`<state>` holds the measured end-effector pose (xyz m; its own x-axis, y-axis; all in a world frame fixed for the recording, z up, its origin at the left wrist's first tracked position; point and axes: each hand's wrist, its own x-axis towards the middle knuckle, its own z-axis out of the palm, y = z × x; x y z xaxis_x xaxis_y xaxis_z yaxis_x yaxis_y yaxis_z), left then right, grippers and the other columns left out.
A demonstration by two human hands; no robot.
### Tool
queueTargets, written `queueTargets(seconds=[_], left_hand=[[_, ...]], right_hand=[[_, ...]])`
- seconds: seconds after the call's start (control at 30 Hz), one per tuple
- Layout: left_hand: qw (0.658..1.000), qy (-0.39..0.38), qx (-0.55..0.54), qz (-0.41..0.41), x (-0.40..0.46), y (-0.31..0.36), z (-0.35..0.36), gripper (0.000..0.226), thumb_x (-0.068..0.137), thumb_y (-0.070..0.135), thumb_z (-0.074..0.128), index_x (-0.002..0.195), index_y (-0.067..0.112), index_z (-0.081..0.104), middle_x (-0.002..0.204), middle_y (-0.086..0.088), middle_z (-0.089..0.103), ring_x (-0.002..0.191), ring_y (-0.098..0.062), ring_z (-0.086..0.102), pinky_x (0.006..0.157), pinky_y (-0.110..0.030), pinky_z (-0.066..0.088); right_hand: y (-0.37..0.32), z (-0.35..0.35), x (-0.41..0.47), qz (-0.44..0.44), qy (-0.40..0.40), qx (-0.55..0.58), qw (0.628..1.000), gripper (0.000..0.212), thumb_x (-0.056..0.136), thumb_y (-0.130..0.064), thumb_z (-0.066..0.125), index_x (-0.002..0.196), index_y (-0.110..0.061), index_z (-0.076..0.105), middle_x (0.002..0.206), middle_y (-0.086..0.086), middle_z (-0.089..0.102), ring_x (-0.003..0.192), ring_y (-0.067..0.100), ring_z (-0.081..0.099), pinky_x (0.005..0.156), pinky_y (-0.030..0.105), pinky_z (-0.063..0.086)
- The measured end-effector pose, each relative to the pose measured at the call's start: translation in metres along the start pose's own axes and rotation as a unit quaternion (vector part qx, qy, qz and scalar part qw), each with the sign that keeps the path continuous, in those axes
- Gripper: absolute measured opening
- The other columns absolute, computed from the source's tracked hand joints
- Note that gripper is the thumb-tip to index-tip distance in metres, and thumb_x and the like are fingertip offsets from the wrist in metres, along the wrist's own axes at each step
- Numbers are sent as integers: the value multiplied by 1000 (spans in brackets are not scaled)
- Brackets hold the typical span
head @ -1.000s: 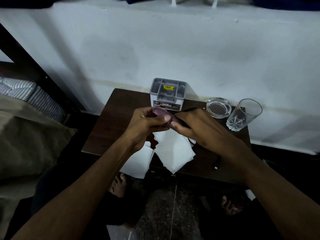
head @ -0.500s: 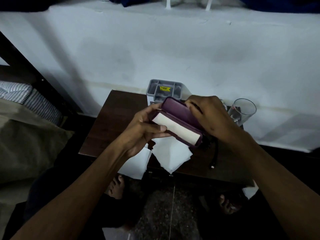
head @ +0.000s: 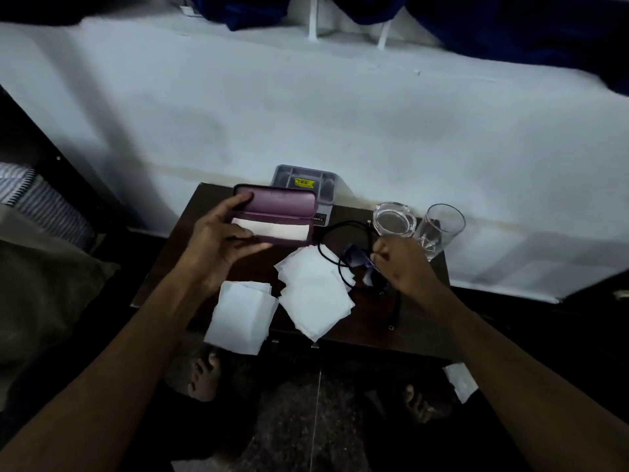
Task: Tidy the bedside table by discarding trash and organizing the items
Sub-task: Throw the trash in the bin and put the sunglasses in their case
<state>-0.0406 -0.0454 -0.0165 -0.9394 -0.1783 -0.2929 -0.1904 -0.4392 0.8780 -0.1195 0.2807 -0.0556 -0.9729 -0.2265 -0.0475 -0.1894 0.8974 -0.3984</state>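
Here, the left hand (head: 218,243) grips the open purple case (head: 277,216) at frame centre, while the right hand (head: 401,264) pinches the dark glasses (head: 357,264) on the bench (head: 177,260). Lifting them clear of the black cable (head: 337,233) should allow a flat fit in the case.

Dark wooden bedside table (head: 170,267) against a white wall. At its back edge: grey compartmented organizer (head: 306,182) near the middle, with glass ashtray (head: 394,219) and clear drinking glass (head: 439,229) toward the back right corner. In the middle, black cable (head: 340,233) looping across to the front edge beside dark sunglasses (head: 360,270); white tissues (head: 313,294) stacked toward the front edge, another tissue (head: 241,318) overhanging it.
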Motion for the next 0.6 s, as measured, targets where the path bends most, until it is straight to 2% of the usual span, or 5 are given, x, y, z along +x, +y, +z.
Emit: queueTargets(seconds=[0.1,0.23,0.33,0.5,0.6], left_hand=[[1000,-1,10,22,-3,0,-5,70,86,-26,46,143,11,63,131,-12,59,90,-26,75,84,-47,65],[998,-18,13,53,-11,-1,-3,78,86,-28,58,148,19,58,138,-3,59,107,-29,74,91,-51,64],[998,-25,-1,62,-13,0,-3,85,85,-27,63,153,25,54,140,0,61,117,-32,73,94,-53,62],[995,-31,22,87,-16,2,-6,83,82,-26,69,149,22,56,145,-8,60,120,-37,72,93,-56,62],[992,-43,53,107,-17,1,-6,84,82,-25,71,149,21,54,147,-9,60,118,-36,72,92,-60,61]], right_hand=[[11,14,-13,14,-13,4,1000,21,88,-33,75,77,-16,68,75,5,71,76,26,69,71,38,55],[12,23,-15,25,-8,44,999,19,80,-33,79,73,-21,66,70,-3,70,71,20,67,68,35,52],[16,21,-16,8,-7,61,998,13,82,-23,82,77,-22,70,75,-5,74,76,19,72,71,33,54],[3,-8,-20,-2,40,100,994,24,84,-12,82,76,-29,68,80,0,77,78,21,74,80,48,60],[-35,-40,-15,-28,93,170,981,14,86,-8,81,84,-16,70,86,2,76,82,12,74,84,24,58]])
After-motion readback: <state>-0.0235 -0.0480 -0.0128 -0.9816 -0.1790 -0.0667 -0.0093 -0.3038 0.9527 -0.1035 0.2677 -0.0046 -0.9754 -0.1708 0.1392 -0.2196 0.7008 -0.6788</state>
